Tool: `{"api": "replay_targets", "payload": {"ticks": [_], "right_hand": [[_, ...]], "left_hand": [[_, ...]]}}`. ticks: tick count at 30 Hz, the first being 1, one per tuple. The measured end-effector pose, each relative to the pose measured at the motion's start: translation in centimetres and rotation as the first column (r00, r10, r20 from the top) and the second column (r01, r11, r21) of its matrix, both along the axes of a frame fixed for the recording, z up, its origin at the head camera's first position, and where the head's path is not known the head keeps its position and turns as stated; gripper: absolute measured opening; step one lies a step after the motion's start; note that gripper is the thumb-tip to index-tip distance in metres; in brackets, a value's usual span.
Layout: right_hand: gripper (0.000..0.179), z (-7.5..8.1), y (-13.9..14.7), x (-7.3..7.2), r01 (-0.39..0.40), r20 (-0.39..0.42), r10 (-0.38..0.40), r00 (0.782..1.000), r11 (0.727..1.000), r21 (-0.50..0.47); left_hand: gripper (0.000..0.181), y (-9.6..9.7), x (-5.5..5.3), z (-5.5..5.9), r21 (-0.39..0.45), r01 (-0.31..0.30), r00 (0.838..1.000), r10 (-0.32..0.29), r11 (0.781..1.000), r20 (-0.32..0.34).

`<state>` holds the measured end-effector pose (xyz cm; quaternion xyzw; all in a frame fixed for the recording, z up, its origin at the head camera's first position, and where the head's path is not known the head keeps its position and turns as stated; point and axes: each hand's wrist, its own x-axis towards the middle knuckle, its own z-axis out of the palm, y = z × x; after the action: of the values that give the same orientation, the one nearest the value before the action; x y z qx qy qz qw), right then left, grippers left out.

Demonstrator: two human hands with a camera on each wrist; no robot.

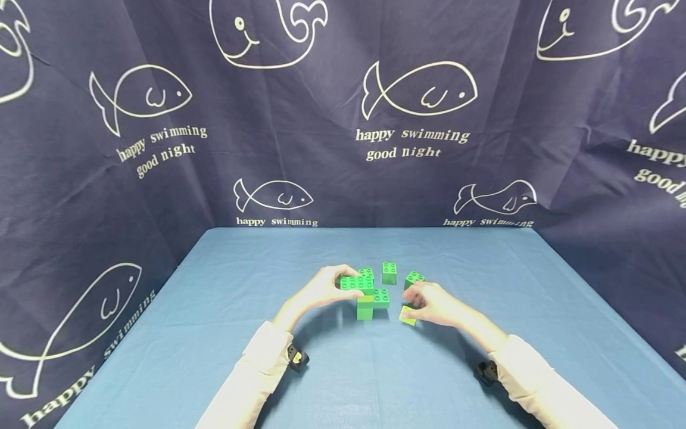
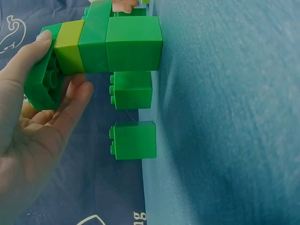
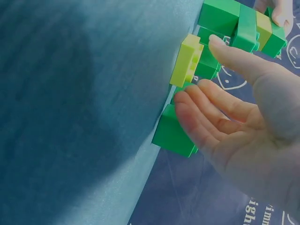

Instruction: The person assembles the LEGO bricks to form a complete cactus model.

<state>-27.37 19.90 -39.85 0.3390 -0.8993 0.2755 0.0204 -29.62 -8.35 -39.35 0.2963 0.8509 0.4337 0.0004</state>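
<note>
My left hand (image 1: 321,290) grips the long green brick (image 1: 354,284) on top of a small stack, thumb on the near side. Below it come a yellow-green brick (image 2: 69,47), another green brick (image 1: 381,298) that juts out to the right, and a green block (image 2: 135,44) at the base. My right hand (image 1: 436,304) is over the table right of the stack, its thumb and fingers spread around a loose yellow-green brick (image 3: 185,63). In the right wrist view its fingers are gently bent and not closed on that brick; whether they touch it I cannot tell.
Behind the stack stand loose green bricks: one at the middle (image 1: 389,274), one beyond my right fingers (image 1: 415,278), and one partly hidden behind the stack (image 1: 366,273). A blue cloth covers the table (image 1: 343,381). Dark fish-print curtains (image 1: 332,137) enclose its back and sides.
</note>
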Motion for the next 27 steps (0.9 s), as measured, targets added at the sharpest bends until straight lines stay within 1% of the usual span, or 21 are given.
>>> {"api": "replay_targets", "payload": {"ticks": [5,9,16,27], "right_hand": [[0.036,0.19,0.05,0.00,0.012,0.025,-0.012,1.000,0.999,0.032],[0.035,0.20,0.01,0.08,0.011,0.036,-0.013,0.999,0.999,0.050],[0.037,0.27,-0.15,0.34,0.012,0.078,-0.017,0.997,0.998,0.061],[0.034,-0.30,-0.07,0.11,0.013,0.064,-0.018,0.998,0.997,0.079]], "left_hand": [[0.036,-0.02,0.00,0.07,0.002,0.007,1.000,-0.007,1.000,0.001],[0.036,-0.18,0.11,0.15,0.002,0.014,1.000,-0.014,1.000,-0.018],[0.034,-0.52,0.35,0.28,0.007,-0.005,1.000,0.005,1.000,-0.023],[0.033,-0.83,0.45,0.17,-0.001,-0.004,0.999,0.003,1.000,-0.046]]}}
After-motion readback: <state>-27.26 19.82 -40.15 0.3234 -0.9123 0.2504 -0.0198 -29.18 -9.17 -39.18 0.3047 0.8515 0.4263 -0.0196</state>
